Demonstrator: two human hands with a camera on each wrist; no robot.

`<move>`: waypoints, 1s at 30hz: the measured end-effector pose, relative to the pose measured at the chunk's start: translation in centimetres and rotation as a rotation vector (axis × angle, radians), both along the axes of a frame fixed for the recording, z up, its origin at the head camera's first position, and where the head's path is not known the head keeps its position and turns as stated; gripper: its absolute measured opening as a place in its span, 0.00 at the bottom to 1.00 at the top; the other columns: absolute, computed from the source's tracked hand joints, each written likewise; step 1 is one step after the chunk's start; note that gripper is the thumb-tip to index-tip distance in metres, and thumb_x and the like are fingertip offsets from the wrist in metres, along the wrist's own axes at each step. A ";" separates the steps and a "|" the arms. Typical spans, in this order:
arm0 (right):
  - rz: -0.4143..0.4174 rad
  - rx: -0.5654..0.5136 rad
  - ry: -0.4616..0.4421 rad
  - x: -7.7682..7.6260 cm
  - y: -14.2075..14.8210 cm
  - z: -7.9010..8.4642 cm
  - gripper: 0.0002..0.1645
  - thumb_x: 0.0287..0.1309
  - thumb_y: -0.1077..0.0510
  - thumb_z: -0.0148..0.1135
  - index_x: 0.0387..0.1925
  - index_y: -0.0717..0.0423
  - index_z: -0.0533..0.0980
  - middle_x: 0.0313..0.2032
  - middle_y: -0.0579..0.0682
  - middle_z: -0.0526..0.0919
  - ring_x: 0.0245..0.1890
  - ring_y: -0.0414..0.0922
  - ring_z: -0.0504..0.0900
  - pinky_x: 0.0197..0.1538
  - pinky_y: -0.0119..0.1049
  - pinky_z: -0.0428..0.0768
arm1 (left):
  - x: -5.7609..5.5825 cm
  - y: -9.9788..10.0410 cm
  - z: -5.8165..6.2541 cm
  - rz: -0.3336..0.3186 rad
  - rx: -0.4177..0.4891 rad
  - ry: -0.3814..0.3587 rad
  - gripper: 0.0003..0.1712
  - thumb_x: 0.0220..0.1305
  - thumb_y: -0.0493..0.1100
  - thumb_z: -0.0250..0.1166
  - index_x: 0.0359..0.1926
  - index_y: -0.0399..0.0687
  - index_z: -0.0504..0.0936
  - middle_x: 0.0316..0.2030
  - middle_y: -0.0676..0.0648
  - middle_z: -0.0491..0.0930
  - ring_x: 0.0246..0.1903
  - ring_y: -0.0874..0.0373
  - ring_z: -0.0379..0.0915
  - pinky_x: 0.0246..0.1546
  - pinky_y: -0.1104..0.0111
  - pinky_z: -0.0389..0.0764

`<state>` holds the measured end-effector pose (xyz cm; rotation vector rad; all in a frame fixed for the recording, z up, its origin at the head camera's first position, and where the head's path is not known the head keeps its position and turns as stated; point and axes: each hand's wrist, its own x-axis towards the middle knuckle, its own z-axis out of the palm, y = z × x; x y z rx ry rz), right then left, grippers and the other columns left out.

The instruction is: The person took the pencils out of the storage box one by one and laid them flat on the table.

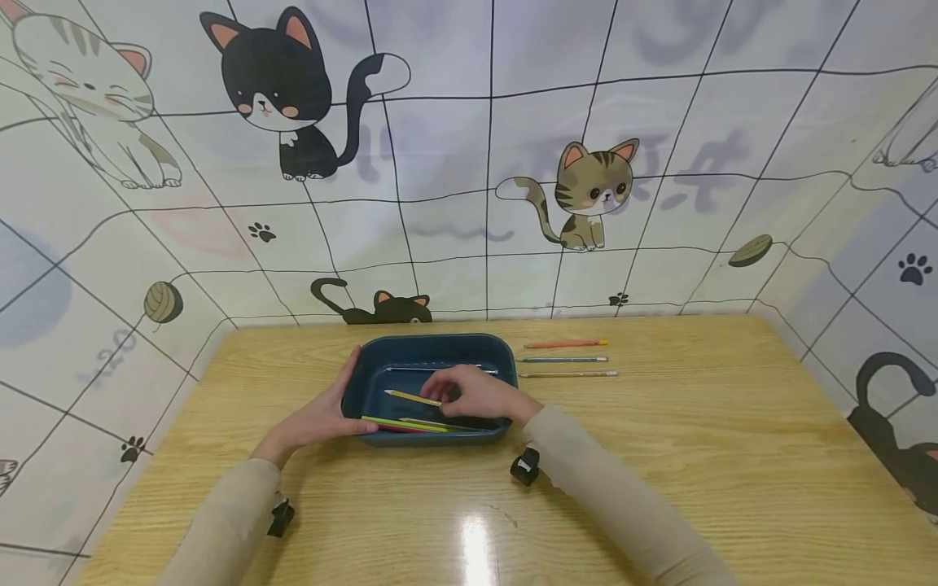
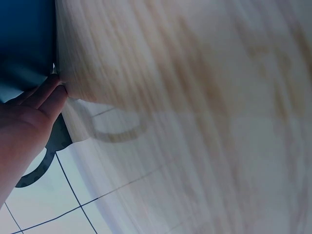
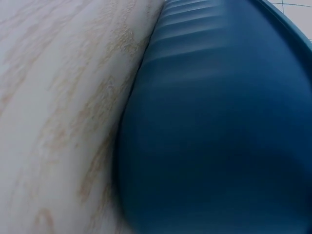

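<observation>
A dark blue plastic bin (image 1: 432, 439) sits on the wooden table. My left hand (image 1: 319, 417) holds its left end, fingers along the outer side and thumb at the front corner; the left wrist view shows those fingers (image 2: 51, 100) against the wall. Inside the bin, my right hand (image 1: 479, 394) pinches a yellow pencil (image 1: 405, 396) near one end, its tip pointing left. Along the front wall lie several pencils, among them a lime-green pencil (image 1: 384, 422). One thin pencil (image 1: 414, 369) lies toward the back. The right wrist view shows only the bin's outer wall (image 3: 209, 122) and table.
Right of the bin, three pencils lie roughly parallel on the table (image 1: 659, 456): an orange pencil (image 1: 566, 344), a blue-grey pencil (image 1: 563, 359) and a gold-toned pencil (image 1: 570, 374). A cat-print sheet (image 1: 454, 163) encloses the table's back and sides.
</observation>
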<state>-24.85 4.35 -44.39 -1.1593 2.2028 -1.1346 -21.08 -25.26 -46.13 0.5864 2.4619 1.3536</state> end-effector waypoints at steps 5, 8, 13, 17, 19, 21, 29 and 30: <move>-0.016 -0.005 -0.012 0.1 0.4 0.3 0.18 0.58 0.70 0.58 0.51 0.61 0.78 0.43 0.57 0.81 0.36 0.38 0.76 0.42 0.31 0.77 | 0.1 0.0 0.0 -0.002 0.000 0.000 0.72 0.50 0.49 0.76 0.76 0.59 0.26 0.74 0.38 0.29 0.71 0.37 0.29 0.64 0.38 0.42; -0.033 -0.023 -0.005 0.2 0.8 0.9 0.18 0.58 0.70 0.59 0.51 0.61 0.78 0.42 0.56 0.81 0.36 0.39 0.76 0.41 0.31 0.77 | 0.2 0.0 0.0 0.002 -0.006 0.009 0.72 0.50 0.48 0.76 0.76 0.60 0.26 0.74 0.38 0.29 0.71 0.37 0.30 0.64 0.39 0.43; -0.037 -0.046 0.018 0.3 1.6 1.9 0.18 0.59 0.69 0.58 0.51 0.60 0.78 0.41 0.54 0.81 0.36 0.39 0.75 0.41 0.31 0.78 | 0.2 0.0 0.2 0.002 -0.015 0.016 0.72 0.50 0.47 0.76 0.76 0.59 0.26 0.75 0.39 0.29 0.71 0.38 0.30 0.65 0.39 0.43; -0.039 -0.046 0.032 0.3 2.1 2.2 0.18 0.59 0.69 0.57 0.51 0.59 0.78 0.41 0.55 0.82 0.36 0.39 0.76 0.41 0.32 0.78 | 0.3 0.1 0.2 0.002 -0.013 0.010 0.72 0.51 0.48 0.76 0.76 0.58 0.26 0.74 0.39 0.29 0.71 0.38 0.29 0.64 0.39 0.43; -0.037 -0.039 0.039 0.4 2.4 2.3 0.18 0.59 0.69 0.57 0.51 0.59 0.78 0.41 0.56 0.82 0.36 0.39 0.76 0.41 0.32 0.78 | 0.3 0.1 0.1 0.003 -0.014 0.010 0.72 0.50 0.48 0.76 0.76 0.58 0.26 0.74 0.38 0.29 0.71 0.37 0.29 0.64 0.38 0.43; -0.035 -0.033 0.044 0.4 2.8 2.4 0.18 0.59 0.69 0.57 0.51 0.60 0.78 0.41 0.55 0.82 0.36 0.39 0.76 0.41 0.32 0.78 | 0.3 0.1 0.0 0.001 -0.017 0.008 0.72 0.51 0.48 0.76 0.76 0.58 0.26 0.74 0.38 0.29 0.71 0.37 0.29 0.64 0.39 0.43; -0.039 0.000 0.060 0.6 4.3 3.0 0.18 0.59 0.68 0.56 0.52 0.59 0.78 0.41 0.46 0.81 0.36 0.40 0.76 0.41 0.33 0.78 | 0.0 0.0 0.0 0.016 -0.027 0.017 0.72 0.50 0.48 0.76 0.76 0.59 0.26 0.74 0.37 0.30 0.71 0.36 0.31 0.64 0.38 0.43; -0.036 0.003 0.068 0.7 4.6 3.1 0.18 0.59 0.68 0.56 0.52 0.60 0.78 0.41 0.47 0.81 0.36 0.40 0.76 0.41 0.33 0.78 | 0.0 0.0 0.0 0.012 -0.031 0.015 0.72 0.50 0.48 0.76 0.76 0.60 0.26 0.74 0.37 0.30 0.71 0.36 0.31 0.64 0.38 0.43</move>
